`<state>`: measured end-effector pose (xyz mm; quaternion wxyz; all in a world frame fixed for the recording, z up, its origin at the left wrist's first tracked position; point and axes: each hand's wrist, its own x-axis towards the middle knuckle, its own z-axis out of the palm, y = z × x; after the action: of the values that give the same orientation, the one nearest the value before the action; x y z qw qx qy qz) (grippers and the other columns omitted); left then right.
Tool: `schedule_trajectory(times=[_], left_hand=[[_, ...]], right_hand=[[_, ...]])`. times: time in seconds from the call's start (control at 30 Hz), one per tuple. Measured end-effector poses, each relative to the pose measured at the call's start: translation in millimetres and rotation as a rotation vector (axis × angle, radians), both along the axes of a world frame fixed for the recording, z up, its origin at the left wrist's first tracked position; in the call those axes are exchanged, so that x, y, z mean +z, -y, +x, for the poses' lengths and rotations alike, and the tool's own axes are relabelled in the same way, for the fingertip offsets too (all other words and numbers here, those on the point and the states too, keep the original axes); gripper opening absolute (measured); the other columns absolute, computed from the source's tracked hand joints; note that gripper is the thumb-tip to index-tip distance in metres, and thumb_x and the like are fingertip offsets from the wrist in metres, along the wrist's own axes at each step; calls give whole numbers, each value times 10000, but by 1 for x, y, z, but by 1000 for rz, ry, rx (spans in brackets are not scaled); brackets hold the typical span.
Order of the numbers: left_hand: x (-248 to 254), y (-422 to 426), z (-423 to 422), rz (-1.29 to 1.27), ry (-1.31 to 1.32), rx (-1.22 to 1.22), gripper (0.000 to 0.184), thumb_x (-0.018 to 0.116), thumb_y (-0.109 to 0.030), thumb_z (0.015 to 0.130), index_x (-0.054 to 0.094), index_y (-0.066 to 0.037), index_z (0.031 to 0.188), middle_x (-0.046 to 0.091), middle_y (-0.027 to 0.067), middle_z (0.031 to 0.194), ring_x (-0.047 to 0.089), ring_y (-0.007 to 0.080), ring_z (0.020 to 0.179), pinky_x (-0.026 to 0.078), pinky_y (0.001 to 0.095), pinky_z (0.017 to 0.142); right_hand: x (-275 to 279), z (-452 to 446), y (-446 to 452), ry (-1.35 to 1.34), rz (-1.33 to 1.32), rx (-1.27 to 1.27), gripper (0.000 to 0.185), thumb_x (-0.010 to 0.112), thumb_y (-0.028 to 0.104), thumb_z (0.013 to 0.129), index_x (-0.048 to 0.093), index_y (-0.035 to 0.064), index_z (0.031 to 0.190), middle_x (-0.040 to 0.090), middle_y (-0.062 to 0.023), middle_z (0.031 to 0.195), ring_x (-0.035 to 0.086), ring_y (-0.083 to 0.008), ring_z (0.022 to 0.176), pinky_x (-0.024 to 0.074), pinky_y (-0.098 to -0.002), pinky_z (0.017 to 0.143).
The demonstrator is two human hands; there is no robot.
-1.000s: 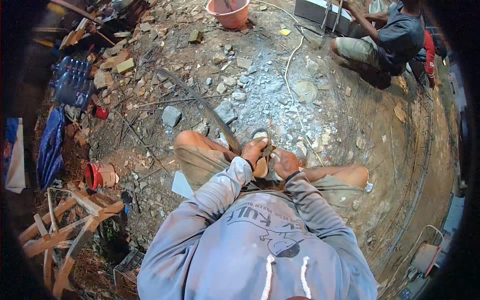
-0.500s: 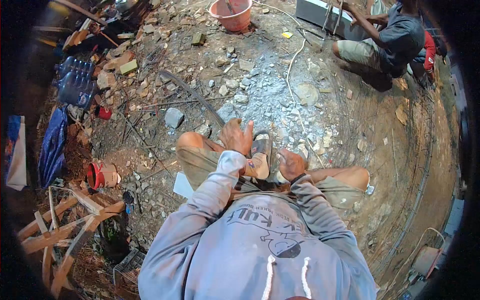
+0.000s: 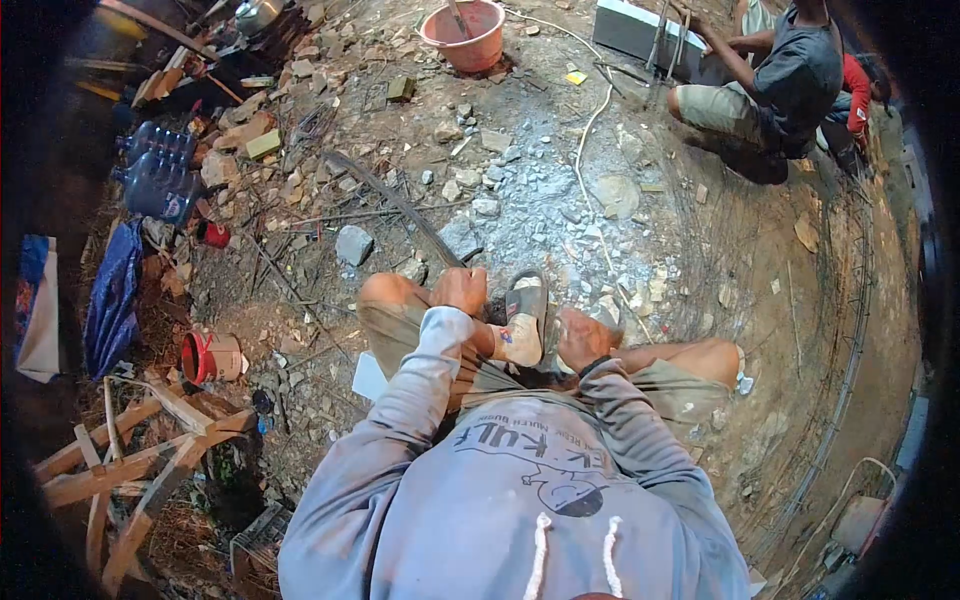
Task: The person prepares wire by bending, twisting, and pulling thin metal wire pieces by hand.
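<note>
My left hand (image 3: pixel 460 290) is closed in a fist at the near end of a long dark strip (image 3: pixel 395 200), which stretches away over the rubble. My right hand (image 3: pixel 583 338) has its fingers curled beside my sandal (image 3: pixel 526 300); whatever it may hold is blurred and hard to make out. Between the hands, my sandalled foot rests on the ground. Pale grey broken stone and dust (image 3: pixel 545 190) lie just beyond the foot. A larger grey stone (image 3: pixel 354 245) sits left of the strip.
An orange-red bucket (image 3: pixel 463 40) stands at the far side. A pale cable (image 3: pixel 582 150) crosses the ground. At upper right, a person (image 3: pixel 790 80) crouches by a grey block (image 3: pixel 640 40). Water bottles (image 3: pixel 160 180), a red-and-white pail (image 3: pixel 212 358) and a wooden frame (image 3: pixel 150 450) are at left.
My left hand was spread beside the strip's end and is now closed at it. My right hand stays near the sandal with its fingers curled.
</note>
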<state>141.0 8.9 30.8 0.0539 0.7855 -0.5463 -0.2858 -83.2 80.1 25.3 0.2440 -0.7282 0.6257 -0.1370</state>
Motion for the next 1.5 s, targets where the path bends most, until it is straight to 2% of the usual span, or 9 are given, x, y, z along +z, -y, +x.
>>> schedule_trajectory(times=[0.2,0.33,0.4,0.63,0.73,0.93,1.27,1.4,1.5], left_hand=[[38,-17,-9,-153,-7,61,431,456,-405,809,664,-28,831,624,221,826,597,388,798,456,444,722],[45,-7,-33,-694,-631,-87,300,561,-320,812,656,-51,907,637,180,803,622,326,770,470,355,678],[56,-6,-52,-367,-624,-225,301,524,-282,850,644,-15,918,633,168,844,617,291,779,464,344,693],[25,-14,-103,-779,-359,-274,236,594,-304,804,647,-89,883,538,177,722,537,346,677,428,436,617],[39,-13,-114,-577,-208,-370,310,566,-368,811,673,-79,840,559,176,782,546,328,720,434,409,636],[80,-6,-152,-731,-72,-554,374,560,-397,801,687,-48,753,564,96,802,512,255,849,287,424,844],[94,-9,-230,-803,-469,-512,368,536,-347,848,645,-55,652,523,142,497,550,322,481,412,411,470],[110,-4,-262,-740,-269,-781,389,568,-368,820,581,-67,574,522,153,501,553,309,463,417,398,438],[98,-4,-283,-736,-341,-930,391,576,-357,810,565,-69,545,511,154,489,528,322,436,402,406,424]], right_hand=[[4,8,-1,-19,124,49,209,547,129,682,613,109,879,616,-175,781,590,-371,714,462,-446,610],[22,12,1,235,170,111,241,538,114,668,623,118,893,603,-185,772,585,-371,734,464,-439,619],[39,8,2,224,101,126,266,538,114,665,624,125,917,600,-187,776,586,-365,742,465,-436,626],[56,-38,-2,65,-105,44,205,539,81,659,579,78,860,594,-147,734,579,-350,688,464,-435,596],[67,-49,-7,58,-119,28,141,526,66,671,555,72,809,591,-152,724,580,-350,683,460,-443,588],[65,-90,-9,306,-275,25,183,531,99,690,603,58,852,621,-161,791,605,-342,713,489,-428,634],[96,-165,-14,333,-388,-168,141,554,140,743,590,77,864,621,-167,798,604,-335,708,476,-407,588],[95,-187,-33,336,-257,-497,127,563,149,736,587,86,843,598,-200,741,583,-375,720,445,-453,590],[71,-196,-55,442,-137,-162,111,538,139,761,570,43,805,541,-167,639,545,-296,606,429,-382,556]])
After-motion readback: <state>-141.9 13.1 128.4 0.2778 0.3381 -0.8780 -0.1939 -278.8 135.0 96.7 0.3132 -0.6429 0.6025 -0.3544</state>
